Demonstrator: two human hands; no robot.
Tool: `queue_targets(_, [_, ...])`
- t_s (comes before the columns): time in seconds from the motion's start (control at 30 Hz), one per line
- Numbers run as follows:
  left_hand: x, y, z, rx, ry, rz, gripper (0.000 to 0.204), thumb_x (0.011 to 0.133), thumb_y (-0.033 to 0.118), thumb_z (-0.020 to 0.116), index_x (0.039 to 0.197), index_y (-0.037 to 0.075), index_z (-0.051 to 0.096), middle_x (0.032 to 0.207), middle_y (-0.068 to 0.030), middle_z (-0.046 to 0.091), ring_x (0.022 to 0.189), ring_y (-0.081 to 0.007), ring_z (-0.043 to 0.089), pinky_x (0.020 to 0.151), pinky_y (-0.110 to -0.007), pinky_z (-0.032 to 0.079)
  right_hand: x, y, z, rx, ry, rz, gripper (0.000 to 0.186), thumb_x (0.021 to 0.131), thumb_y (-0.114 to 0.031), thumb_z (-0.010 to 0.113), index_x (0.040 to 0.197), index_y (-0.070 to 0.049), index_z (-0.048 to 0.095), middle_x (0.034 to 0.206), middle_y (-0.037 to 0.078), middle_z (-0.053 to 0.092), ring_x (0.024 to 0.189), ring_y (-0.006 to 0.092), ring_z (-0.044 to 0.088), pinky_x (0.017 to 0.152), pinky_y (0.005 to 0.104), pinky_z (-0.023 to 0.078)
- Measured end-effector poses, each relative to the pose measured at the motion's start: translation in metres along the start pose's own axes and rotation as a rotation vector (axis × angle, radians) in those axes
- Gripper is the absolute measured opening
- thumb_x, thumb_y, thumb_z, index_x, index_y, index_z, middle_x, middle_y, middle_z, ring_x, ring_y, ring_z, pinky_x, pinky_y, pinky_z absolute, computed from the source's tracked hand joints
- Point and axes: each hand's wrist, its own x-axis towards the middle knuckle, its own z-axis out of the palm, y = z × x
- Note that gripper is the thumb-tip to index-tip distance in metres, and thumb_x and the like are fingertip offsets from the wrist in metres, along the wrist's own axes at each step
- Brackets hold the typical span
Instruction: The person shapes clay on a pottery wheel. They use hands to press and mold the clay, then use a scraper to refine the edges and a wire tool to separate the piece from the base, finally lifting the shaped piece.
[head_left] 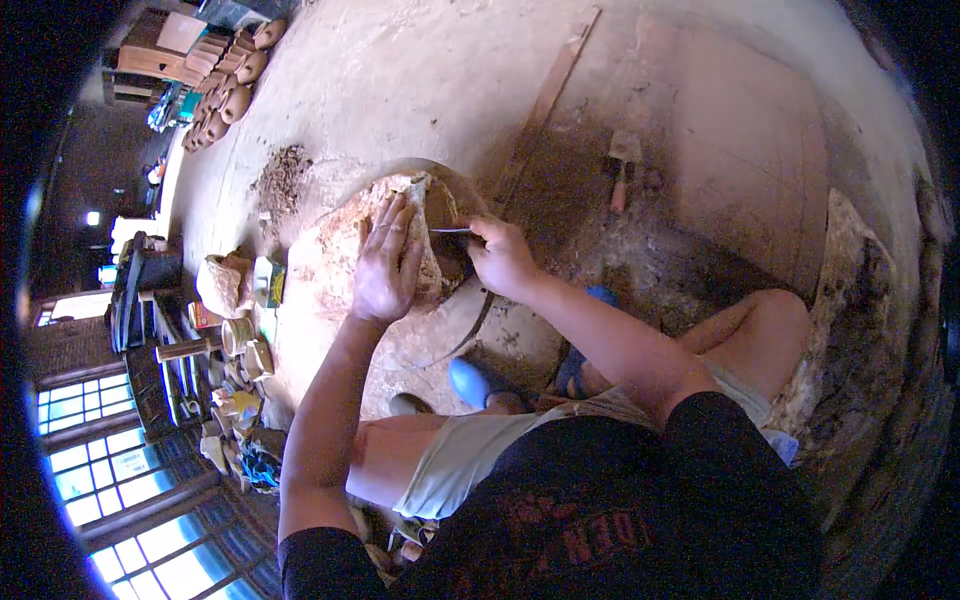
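My left hand (385, 268) lies with its fingers stretched out, pressed on a rough whitish piece smeared with brown clay (437, 272). To its right, my right hand (503, 262) is closed around a thin pale blade (449, 231). The blade points left, and its tip reaches the edge of the whitish piece; its handle is hidden in my fingers. A dark hollow or shadow shows between the piece and my right hand. I cannot tell how deep it goes.
Beyond my hands, a long wooden strip (553, 92) lies on the floor. A trowel (621, 170) rests to the right. Clay crumbs (283, 180) are scattered at the left. Several brown clay pots (236, 103) line the far left. A blue shoe (472, 383) is near my legs.
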Motion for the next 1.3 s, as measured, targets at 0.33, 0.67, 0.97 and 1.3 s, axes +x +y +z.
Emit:
queue_targets(0.33, [-0.004, 0.003, 0.003, -0.034, 0.013, -0.101, 0.053, 0.104, 0.025, 0.053, 0.151, 0.001, 0.049, 0.16, -0.0195, 0.045, 0.152, -0.0375, 0.038, 0.126, -0.056, 0.023, -0.024, 0.0, 0.001, -0.085, -0.011, -0.025, 0.027, 0.087, -0.004, 0.072, 0.113, -0.002, 0.073, 0.103, 0.022, 0.074, 0.095, 0.0361, 0.073, 0.084, 0.0434, 0.056])
queue_targets(0.67, [-0.016, 0.002, 0.002, -0.255, 0.099, -0.209, 0.044, 0.108, 0.027, 0.048, 0.142, 0.0, 0.055, 0.144, -0.0265, 0.057, 0.138, -0.0346, 0.054, 0.117, -0.052, 0.037, -0.081, -0.03, 0.003, 0.355, -0.362, 0.134, 0.025, 0.091, -0.002, 0.072, 0.116, -0.003, 0.072, 0.109, 0.004, 0.075, 0.099, 0.0129, 0.068, 0.093, 0.0316, 0.054])
queue_targets(0.97, [-0.014, 0.09, -0.016, -0.426, 0.151, -0.262, 0.03, 0.104, 0.023, 0.065, 0.123, 0.0, 0.061, 0.075, -0.0068, 0.065, 0.068, -0.0178, 0.062, 0.064, -0.032, 0.052, -0.039, -0.095, -0.039, 0.397, -0.091, 0.204, 0.025, 0.09, -0.001, 0.068, 0.115, 0.001, 0.07, 0.103, 0.004, 0.074, 0.093, 0.0119, 0.066, 0.088, 0.0308, 0.054])
queue_targets(1.3, [0.006, -0.021, 0.016, -0.277, 0.148, -0.252, 0.05, 0.104, 0.018, 0.064, 0.149, 0.002, 0.05, 0.142, -0.0211, 0.063, 0.13, -0.0337, 0.063, 0.109, -0.042, 0.05, -0.015, -0.013, -0.005, -0.095, -0.223, 0.434, 0.025, 0.084, -0.002, 0.066, 0.108, 0.003, 0.071, 0.088, 0.023, 0.074, 0.07, 0.0284, 0.075, 0.068, 0.0444, 0.059])
